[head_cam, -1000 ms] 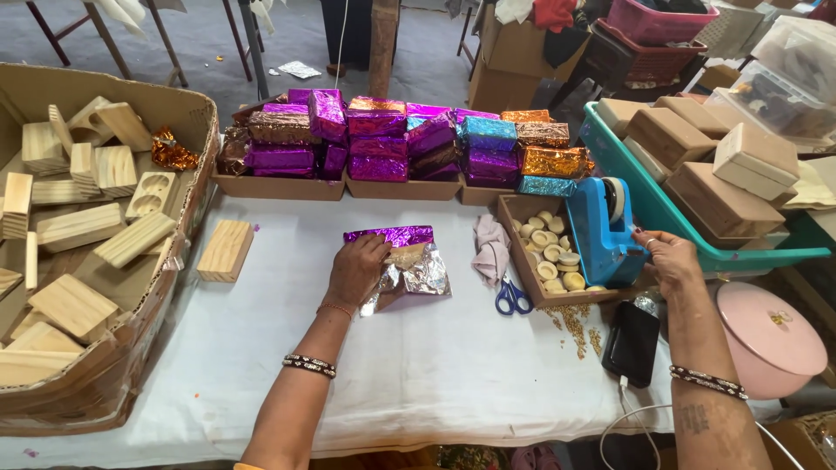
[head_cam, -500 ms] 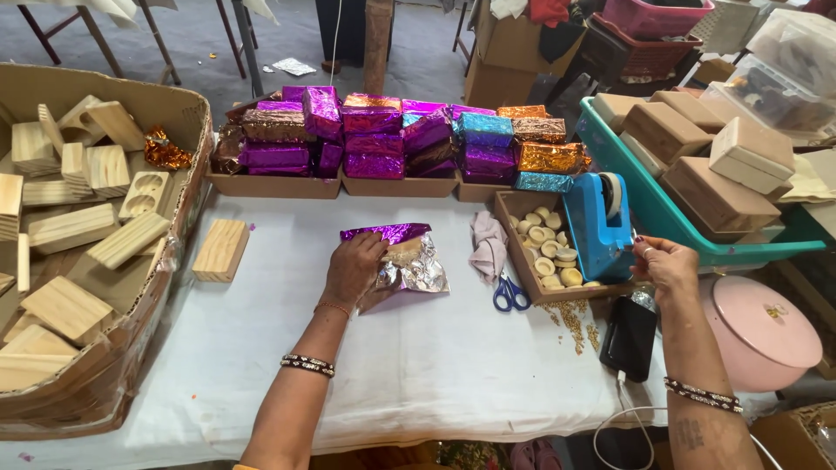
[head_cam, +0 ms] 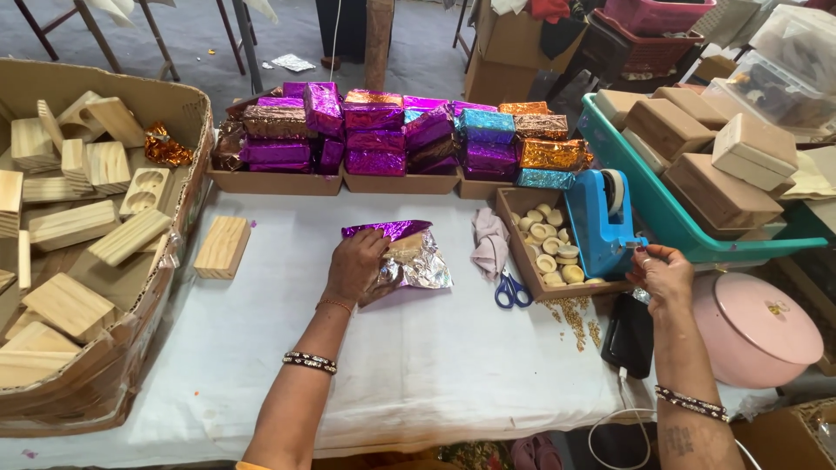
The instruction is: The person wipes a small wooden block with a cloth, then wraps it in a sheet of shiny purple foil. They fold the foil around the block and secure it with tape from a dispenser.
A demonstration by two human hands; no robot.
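My right hand [head_cam: 664, 277] has pulled back from the tape dispenser [head_cam: 604, 222], fingers pinched, likely on tape; left hand [head_cam: 355, 268] still presses flat on the foil parcel [head_cam: 409, 255].

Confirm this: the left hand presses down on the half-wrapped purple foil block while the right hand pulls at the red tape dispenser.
One detail is wrong. In the head view the tape dispenser is blue, not red. The left hand does press the half-wrapped purple foil block, and the right hand is at the dispenser.

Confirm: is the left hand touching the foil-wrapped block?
Touching. The head view shows the left hand pressed flat on the half-wrapped purple foil block, fingers overlapping the foil.
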